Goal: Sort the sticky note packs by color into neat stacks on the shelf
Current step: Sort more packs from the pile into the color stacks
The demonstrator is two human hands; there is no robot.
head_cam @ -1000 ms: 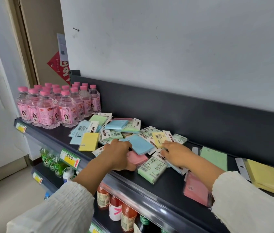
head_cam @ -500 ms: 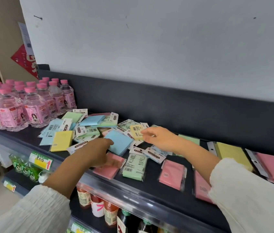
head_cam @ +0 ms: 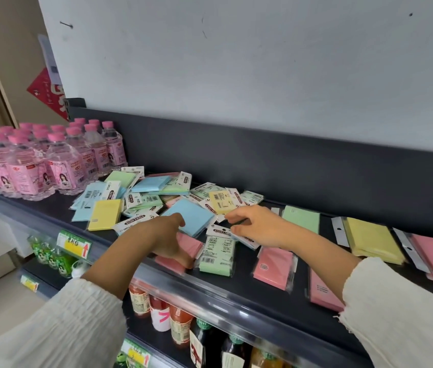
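Pink plastic-wrapped pack (head_cam: 193,244) beside the square blue pack (head_cam: 197,216) is gripped by the left hand (head_cam: 166,239), the right hand (head_cam: 259,227) curling nearby, its grasp unclear.

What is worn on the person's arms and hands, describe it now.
Loose, crinkled, cream-white long sleeves cover both arms: the left sleeve and the right sleeve, whose cuff edge looks frayed. The left hand and right hand are bare: no gloves, rings or watch visible.
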